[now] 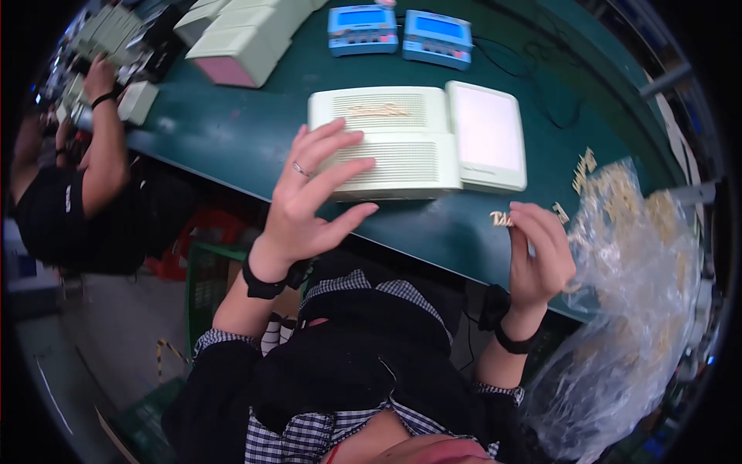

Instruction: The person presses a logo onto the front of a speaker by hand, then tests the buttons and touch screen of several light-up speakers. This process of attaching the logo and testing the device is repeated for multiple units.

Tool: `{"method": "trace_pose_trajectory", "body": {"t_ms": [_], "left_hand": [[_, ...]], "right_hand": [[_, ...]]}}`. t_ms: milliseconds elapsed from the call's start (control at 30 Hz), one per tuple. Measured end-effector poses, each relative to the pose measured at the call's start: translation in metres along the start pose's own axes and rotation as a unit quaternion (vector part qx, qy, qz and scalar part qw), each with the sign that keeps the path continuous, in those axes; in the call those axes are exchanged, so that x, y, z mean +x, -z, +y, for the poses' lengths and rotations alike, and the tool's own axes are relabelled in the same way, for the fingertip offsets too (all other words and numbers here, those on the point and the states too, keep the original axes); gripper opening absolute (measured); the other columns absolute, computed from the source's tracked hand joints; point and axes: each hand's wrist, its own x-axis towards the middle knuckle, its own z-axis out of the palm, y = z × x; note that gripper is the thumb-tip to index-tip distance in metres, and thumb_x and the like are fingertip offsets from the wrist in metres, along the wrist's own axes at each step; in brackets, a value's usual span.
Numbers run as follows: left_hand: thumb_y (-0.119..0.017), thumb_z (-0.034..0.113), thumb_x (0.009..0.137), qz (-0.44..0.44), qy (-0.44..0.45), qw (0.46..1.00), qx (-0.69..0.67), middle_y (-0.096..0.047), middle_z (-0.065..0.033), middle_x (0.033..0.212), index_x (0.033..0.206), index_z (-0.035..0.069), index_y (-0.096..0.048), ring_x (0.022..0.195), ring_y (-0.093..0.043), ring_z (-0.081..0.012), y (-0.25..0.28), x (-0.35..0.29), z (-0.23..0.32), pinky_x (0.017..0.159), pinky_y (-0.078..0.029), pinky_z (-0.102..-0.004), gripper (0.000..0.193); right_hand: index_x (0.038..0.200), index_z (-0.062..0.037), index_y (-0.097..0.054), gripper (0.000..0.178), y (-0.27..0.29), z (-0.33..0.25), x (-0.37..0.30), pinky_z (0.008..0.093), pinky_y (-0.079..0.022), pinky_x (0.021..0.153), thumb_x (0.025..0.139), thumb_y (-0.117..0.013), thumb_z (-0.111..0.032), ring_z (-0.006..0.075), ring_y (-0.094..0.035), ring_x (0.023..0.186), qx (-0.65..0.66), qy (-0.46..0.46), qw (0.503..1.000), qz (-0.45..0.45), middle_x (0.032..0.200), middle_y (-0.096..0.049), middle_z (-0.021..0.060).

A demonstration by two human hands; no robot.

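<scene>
A: Where are the hands?

B: Well apart. The left hand (301,201) is spread, its fingertips seemingly resting on the grilled cream casing (402,166) near the worktop's (440,236) front edge. The right hand (541,255) pinches a small gold script piece (501,220) between thumb and fingers, close to that edge's right part.

A: What could go wrong?

B: The piece protrudes from the pinch, so a loose grip might let it tumble off the front edge; squeezing hard might bend it. The clear bag (610,363), slumped over the right corner, could snag the right wrist.
</scene>
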Motion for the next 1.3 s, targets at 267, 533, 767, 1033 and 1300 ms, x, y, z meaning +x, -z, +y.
{"method": "trace_pose_trajectory", "body": {"t_ms": [267,533,767,1033,1300], "left_hand": [[-0.083,0.018,0.063,0.107,0.048,0.990,-0.077,-0.067,-0.0102,0.114,0.101,0.008,-0.072,0.113,-0.061,-0.0335,0.012,-0.024,-0.024,0.106,-0.039,-0.0554,0.041],[-0.084,0.023,0.063,0.097,0.074,0.986,-0.114,-0.068,-0.0097,0.112,0.101,0.009,-0.073,0.111,-0.061,-0.0326,0.018,-0.033,-0.043,0.107,-0.038,-0.0555,0.042],[-0.083,0.026,0.064,0.087,0.058,0.987,-0.122,-0.067,-0.0095,0.113,0.101,0.009,-0.073,0.111,-0.060,-0.0334,0.013,-0.026,-0.049,0.105,-0.039,-0.0542,0.042],[-0.080,0.025,0.072,0.050,0.102,0.981,-0.157,-0.051,-0.0182,0.132,0.117,0.003,-0.062,0.123,-0.050,-0.0335,0.008,0.004,-0.029,0.105,-0.039,-0.0496,0.053],[-0.073,0.010,0.080,0.027,0.208,0.951,-0.229,-0.023,-0.0197,0.149,0.139,0.002,-0.041,0.132,-0.040,-0.0272,-0.009,0.013,-0.016,0.105,-0.041,-0.0407,0.068]], "right_hand": [[0.098,0.0046,-0.073,0.027,-0.064,-0.042,0.050,0.0318,-0.055,0.070,0.073,-0.073,0.012,0.0273,-0.067,0.084,0.110,0.047,0.991,-0.063,0.096,-0.069,0.0179],[0.098,0.0054,-0.072,0.022,-0.084,-0.048,0.059,0.0317,-0.056,0.076,0.076,-0.071,0.012,0.0281,-0.068,0.089,0.127,0.014,0.984,-0.121,0.100,-0.068,0.0202],[0.097,0.0051,-0.072,0.024,-0.079,-0.047,0.059,0.0333,-0.057,0.075,0.074,-0.072,0.011,0.0315,-0.067,0.090,0.104,0.029,0.980,-0.169,0.100,-0.067,0.0214],[0.096,0.0053,-0.072,0.024,-0.078,-0.048,0.061,0.0326,-0.056,0.073,0.073,-0.071,0.011,0.0319,-0.066,0.092,0.110,0.032,0.978,-0.177,0.099,-0.067,0.0204],[0.092,0.0017,-0.074,0.029,-0.080,-0.050,0.062,0.0385,-0.056,0.080,0.064,-0.070,0.007,0.0304,-0.066,0.087,0.115,0.005,0.982,-0.153,0.094,-0.068,0.0129]]}}
